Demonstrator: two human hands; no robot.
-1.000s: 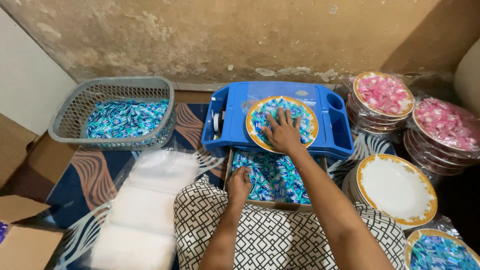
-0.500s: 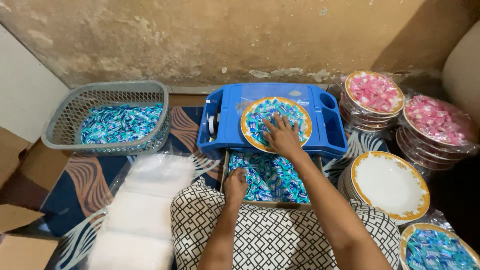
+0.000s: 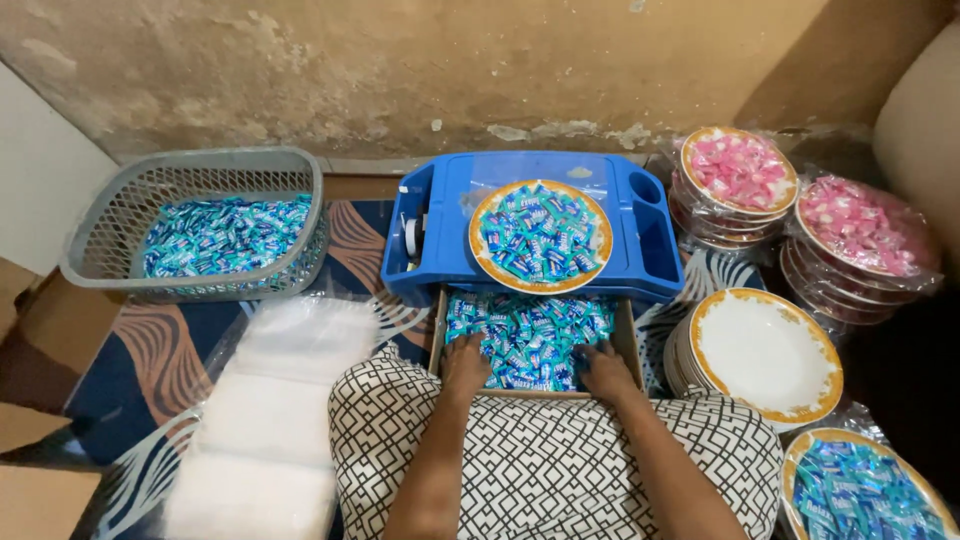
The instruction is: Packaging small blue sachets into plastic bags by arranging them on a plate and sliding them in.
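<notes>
While both hands, left (image 3: 465, 362) and right (image 3: 603, 366), rest spread on the sweets (image 3: 528, 338) in the box (image 3: 437, 330) at lower centre, these look light, loose, slippery; best scooped in handfuls.

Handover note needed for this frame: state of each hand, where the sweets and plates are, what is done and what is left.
Left hand and right hand: both resting in the cardboard box of blue-wrapped sweets; grip not clear.
Done: plate of blue sweets filled, on the blue tray.
Left: stack of empty plates on the right, unfilled.
</notes>
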